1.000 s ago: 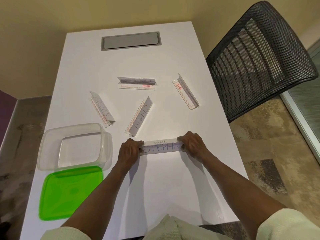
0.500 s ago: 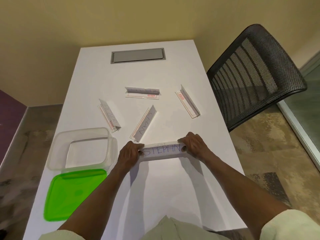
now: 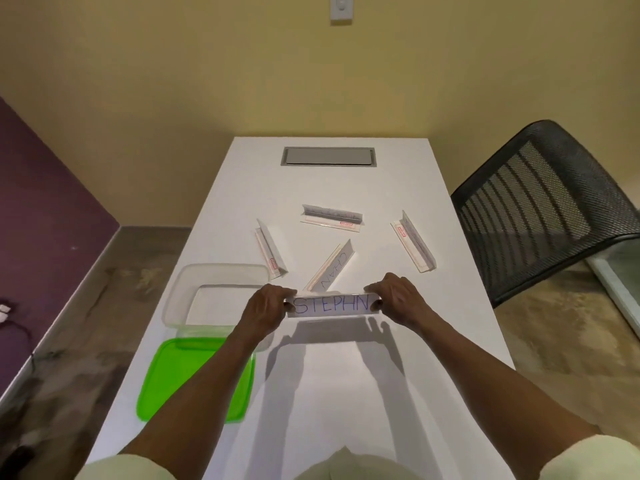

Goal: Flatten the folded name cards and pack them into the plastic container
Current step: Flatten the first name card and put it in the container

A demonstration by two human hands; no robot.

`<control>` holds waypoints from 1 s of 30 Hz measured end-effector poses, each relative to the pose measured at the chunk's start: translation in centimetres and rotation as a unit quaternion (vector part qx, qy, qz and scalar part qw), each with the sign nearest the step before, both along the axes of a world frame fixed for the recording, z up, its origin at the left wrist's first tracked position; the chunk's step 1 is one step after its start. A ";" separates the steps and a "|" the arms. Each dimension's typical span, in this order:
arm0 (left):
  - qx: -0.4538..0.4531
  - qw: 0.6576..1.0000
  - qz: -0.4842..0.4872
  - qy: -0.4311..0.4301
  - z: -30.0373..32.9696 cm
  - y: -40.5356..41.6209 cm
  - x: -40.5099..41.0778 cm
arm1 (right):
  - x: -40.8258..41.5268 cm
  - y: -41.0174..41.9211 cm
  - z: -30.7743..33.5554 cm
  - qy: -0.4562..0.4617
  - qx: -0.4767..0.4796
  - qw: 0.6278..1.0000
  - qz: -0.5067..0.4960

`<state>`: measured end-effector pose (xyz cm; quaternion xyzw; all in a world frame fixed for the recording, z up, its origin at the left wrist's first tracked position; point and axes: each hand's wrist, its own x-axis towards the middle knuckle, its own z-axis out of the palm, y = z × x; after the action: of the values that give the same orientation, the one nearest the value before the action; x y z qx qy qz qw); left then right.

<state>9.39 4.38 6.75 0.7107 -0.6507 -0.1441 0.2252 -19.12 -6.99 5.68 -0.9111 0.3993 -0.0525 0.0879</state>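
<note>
Head view, my left hand (image 3: 268, 308) and right hand (image 3: 398, 299) pinching the ends of the STEPHN name card (image 3: 330, 305), lifted above the table (image 3: 346, 393), beside the clear container (image 3: 194, 289), four folded cards (image 3: 330, 271) beyond

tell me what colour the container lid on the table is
Bright green; the lid lies flat beside the clear plastic container, seen in the head view.

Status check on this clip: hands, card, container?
Left hand and right hand pinch the STEPHN card by its ends, lifted. Container open, no cards inside. Four folded cards on table.
</note>
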 end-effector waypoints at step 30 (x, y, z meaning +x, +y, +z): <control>0.135 0.980 0.142 -0.038 3.2 3.5 21.7 | 23.1 3.8 4.4 0.035 0.017 0.999 0.032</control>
<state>31.10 7.87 9.90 0.8244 -0.5262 -0.1698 0.1207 3.93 -3.15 10.10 -0.9230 0.3736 -0.0112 0.0914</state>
